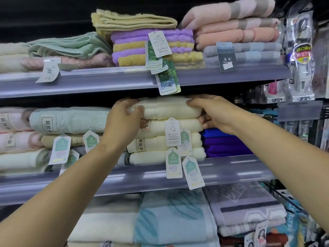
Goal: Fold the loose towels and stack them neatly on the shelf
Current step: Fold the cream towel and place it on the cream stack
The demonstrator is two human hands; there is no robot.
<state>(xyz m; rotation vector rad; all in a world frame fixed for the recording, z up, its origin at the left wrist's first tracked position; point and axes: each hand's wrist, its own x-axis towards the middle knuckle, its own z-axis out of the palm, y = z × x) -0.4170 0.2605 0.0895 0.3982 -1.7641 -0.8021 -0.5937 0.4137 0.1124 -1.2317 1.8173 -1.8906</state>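
Note:
A folded cream towel [165,108] lies on top of a stack of three cream towels [160,139] on the middle shelf [222,172]. My left hand [122,122] grips its left end, thumb on the front and fingers over the top. At the other end my right hand [211,111] clasps the towel, fingers curled over its top edge and thumb below. Paper price tags [173,131] hang down in front of the stack.
Pale green, pink and tan folded towels [69,120] sit left of the stack, blue and purple ones [224,143] right of it. The upper shelf [106,81] holds more folded piles close overhead. The lower shelf carries patterned towels [170,216]. Packaged goods [300,50] hang at right.

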